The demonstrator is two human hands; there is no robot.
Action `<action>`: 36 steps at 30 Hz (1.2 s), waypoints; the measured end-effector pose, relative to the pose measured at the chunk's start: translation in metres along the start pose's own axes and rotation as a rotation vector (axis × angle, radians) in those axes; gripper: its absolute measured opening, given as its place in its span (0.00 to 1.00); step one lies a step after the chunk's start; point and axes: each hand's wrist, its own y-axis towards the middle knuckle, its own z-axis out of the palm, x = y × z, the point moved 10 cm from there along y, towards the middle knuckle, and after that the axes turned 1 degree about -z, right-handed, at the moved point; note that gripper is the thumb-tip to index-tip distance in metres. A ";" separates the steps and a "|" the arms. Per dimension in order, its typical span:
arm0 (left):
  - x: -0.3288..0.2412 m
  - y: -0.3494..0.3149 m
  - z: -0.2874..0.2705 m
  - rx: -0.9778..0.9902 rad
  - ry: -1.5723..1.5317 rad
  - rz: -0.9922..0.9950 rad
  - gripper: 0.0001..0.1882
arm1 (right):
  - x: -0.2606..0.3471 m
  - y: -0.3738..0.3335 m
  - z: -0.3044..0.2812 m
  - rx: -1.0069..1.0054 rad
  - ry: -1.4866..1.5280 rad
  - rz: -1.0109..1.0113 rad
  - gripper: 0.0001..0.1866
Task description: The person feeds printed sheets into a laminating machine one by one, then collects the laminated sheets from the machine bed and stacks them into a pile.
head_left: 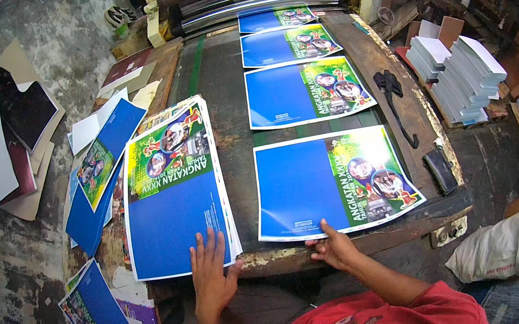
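Note:
My left hand (211, 270) lies with fingers stretched out on the lower right corner of a stack of blue and green printed sheets (172, 210). At the front edge of the machine's feed table, my right hand (335, 245) pinches the near edge of a single printed sheet (301, 186), thumb on top and fingers beneath. That sheet bends slightly at its right side. Beyond it, a printed sheet (280, 96) of the same design lies on the belt. Farther sheets (265, 49) follow in a line up to the rollers.
Shiny rollers (262, 10) span the far end. A black strap (388, 84) and a dark flat object (439, 171) lie along the right edge. Paper stacks (462, 72) stand at right, above a white sack (500, 246). Loose covers (103, 309) hang at left.

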 end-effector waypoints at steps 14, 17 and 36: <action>-0.007 -0.010 -0.028 -0.252 -0.541 -0.009 0.13 | 0.075 0.037 0.003 -0.125 0.059 -0.226 0.28; -0.050 -0.016 -0.018 -0.014 -0.461 0.228 0.11 | 0.072 -0.002 0.020 -0.038 -0.023 -0.183 0.25; 0.018 -0.014 -0.012 -0.251 -0.295 -0.029 0.23 | -0.057 -0.089 -0.069 -0.149 -0.051 -0.100 0.34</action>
